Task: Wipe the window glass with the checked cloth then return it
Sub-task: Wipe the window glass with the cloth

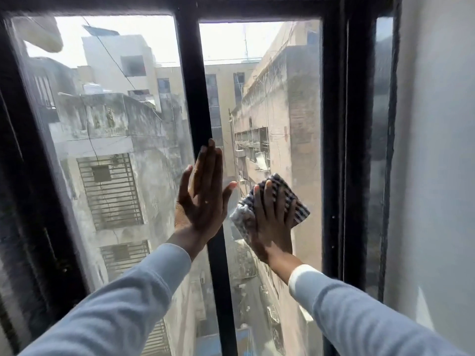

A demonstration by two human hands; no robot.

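Filling the view, a black-framed window [334,124] has hazy, streaked glass [270,86] and a pale wall [437,150] right of the right hand [272,222]. That hand presses the cloth [295,201] flat on the glass. The left hand [200,199], fingers spread, leans on the centre bar [195,86].

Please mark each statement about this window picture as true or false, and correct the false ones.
1. The right hand presses the checked cloth on the right pane. True.
2. The left hand holds a second cloth. False: it is empty, open and flat, over the black centre bar.
3. The cloth is at the top of the pane. False: it is in the pane's lower half.
4. Both arms wear light long sleeves. True.
5. The window frame is white. False: it is black.
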